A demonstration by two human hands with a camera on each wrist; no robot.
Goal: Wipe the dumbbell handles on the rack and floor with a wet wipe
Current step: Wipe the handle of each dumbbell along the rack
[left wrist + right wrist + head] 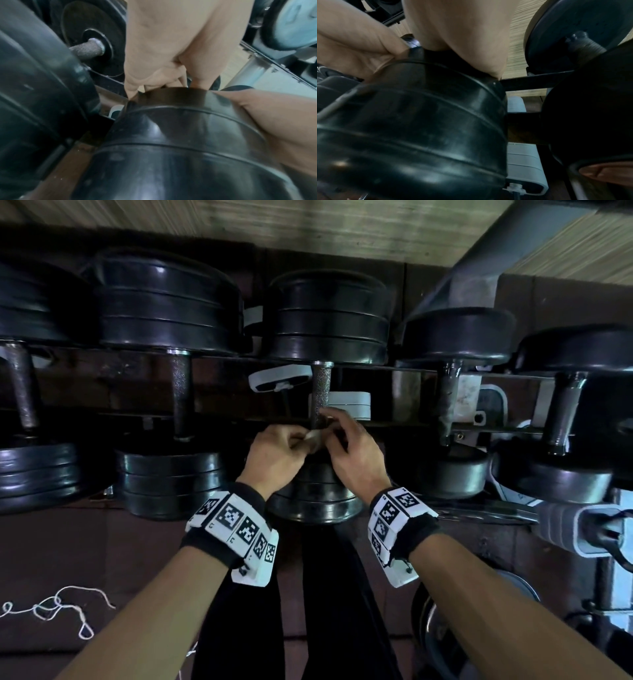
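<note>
The centre dumbbell lies on the rack (404, 371), its knurled steel handle (321, 392) running away from me between black weight heads. Both hands meet at the handle's near end. My left hand (301, 440) pinches a small whitish wet wipe (313, 436) against it. My right hand (330, 422) curls its fingers round the same spot from the right, on the wipe. In both wrist views the near weight head (180, 135) (411, 121) fills the picture and hides the fingertips and the wipe; only the left hand (154, 54) and the right hand (457, 33) show above it.
More dumbbells sit close on both sides, with handles to the left (180, 392) and right (448, 402). White-grey plastic pieces (352, 404) lie under the rack. A loose white string (58, 607) is on the dark floor at the left, and a grey machine part (575, 529) juts in at the right.
</note>
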